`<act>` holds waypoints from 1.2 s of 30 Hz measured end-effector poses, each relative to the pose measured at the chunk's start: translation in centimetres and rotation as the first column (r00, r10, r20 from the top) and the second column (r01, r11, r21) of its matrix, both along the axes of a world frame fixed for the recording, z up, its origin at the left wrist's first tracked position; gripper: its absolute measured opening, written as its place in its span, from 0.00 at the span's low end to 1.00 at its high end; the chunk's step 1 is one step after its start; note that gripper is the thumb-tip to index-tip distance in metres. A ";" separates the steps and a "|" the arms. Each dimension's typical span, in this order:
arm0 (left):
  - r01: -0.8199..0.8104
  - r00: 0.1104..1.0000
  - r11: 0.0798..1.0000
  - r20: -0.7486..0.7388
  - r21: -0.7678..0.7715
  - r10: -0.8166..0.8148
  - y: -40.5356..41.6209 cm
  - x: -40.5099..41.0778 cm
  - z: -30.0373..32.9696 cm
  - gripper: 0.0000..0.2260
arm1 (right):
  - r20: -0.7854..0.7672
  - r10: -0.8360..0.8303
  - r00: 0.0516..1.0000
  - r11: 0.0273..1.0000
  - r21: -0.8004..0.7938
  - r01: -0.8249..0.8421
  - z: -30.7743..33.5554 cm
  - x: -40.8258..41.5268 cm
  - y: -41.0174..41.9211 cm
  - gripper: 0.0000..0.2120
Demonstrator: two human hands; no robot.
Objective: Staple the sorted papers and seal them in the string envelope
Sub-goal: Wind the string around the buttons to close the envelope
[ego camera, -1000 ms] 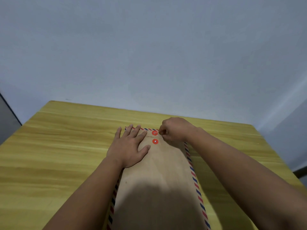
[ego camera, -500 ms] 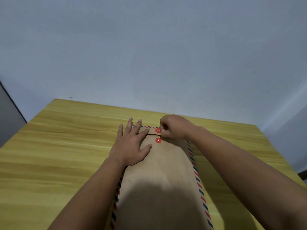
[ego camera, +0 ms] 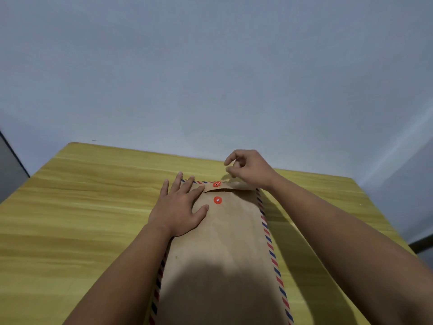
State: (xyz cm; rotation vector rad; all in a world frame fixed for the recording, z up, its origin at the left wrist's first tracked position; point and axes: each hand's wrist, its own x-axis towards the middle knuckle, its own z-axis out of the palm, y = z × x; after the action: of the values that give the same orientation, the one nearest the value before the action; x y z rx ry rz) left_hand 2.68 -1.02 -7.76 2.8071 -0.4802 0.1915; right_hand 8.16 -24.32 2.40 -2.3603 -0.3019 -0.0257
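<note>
A brown string envelope (ego camera: pixel 225 249) with red and blue striped edges lies lengthwise on the wooden table (ego camera: pixel 77 219), its flap folded down at the far end. One red button (ego camera: pixel 217 184) sits on the flap and a second red button (ego camera: pixel 217 200) on the body below it. My left hand (ego camera: pixel 180 207) lies flat on the envelope's far left corner, fingers spread. My right hand (ego camera: pixel 248 168) hovers just above the flap's far right part, thumb and fingers pinched on the thin string, which barely shows at the upper button. No papers are visible.
A plain pale wall (ego camera: pixel 210 78) rises right behind the table's far edge. The table's right edge (ego camera: pixel 384 219) drops off to a grey floor, and a dark vertical surface stands at the far left (ego camera: pixel 9 170).
My right hand has lifted from the flap button and moved up and to the right, fingers still pinched. The flap has risen slightly. My left hand stays pressed on the envelope.
</note>
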 end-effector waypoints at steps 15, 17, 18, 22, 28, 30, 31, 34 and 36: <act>-0.008 1.000 1.000 -0.007 0.005 0.008 -0.1 0.0 0.1 0.30 | -0.155 -0.175 0.972 0.908 0.355 0.220 1.6 -0.9 -1.4 0.09; -0.009 1.000 1.000 -0.010 0.004 0.009 -0.1 0.0 0.1 0.31 | -0.088 -0.118 0.989 0.993 0.005 0.119 0.0 -1.2 -1.2 0.07; -0.009 1.000 1.000 -0.010 0.003 0.009 -0.1 0.0 0.1 0.31 | -0.080 -0.079 0.994 0.986 -0.153 0.066 -0.9 -1.6 -1.1 0.07; -0.010 1.000 1.000 -0.010 -0.003 0.010 -0.1 0.0 0.1 0.31 | 0.041 0.041 0.998 0.841 -0.541 -0.013 -3.7 -3.6 -0.4 0.09; -0.017 0.999 1.000 -0.027 0.014 0.017 -0.1 0.1 0.1 0.31 | 0.181 0.124 0.976 0.752 -0.658 0.026 -5.1 -5.1 0.0 0.13; -0.018 0.999 1.000 -0.029 0.017 0.018 -0.2 0.1 0.1 0.30 | 0.187 0.188 0.964 0.679 -0.734 0.010 -5.3 -5.4 0.3 0.13; -0.017 0.999 1.000 -0.027 0.016 0.018 -0.2 0.1 0.1 0.30 | 0.186 0.215 0.959 0.635 -0.772 0.008 -5.4 -5.4 0.6 0.13; -0.016 1.000 1.000 -0.023 0.012 0.016 -0.2 0.1 0.1 0.30 | 0.169 0.226 0.959 0.549 -0.836 0.018 -5.4 -5.9 1.5 0.10; -0.016 1.000 1.000 -0.024 0.008 0.017 -0.2 0.0 0.1 0.30 | 0.160 0.226 0.961 0.520 -0.854 0.020 -5.3 -6.2 2.1 0.08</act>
State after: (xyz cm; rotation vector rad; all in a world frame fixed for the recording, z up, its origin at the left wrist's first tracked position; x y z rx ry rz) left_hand 2.69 -1.21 -7.63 2.8179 -0.4534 0.1598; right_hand 1.91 -22.26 -2.88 -3.3443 -0.7208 -0.1582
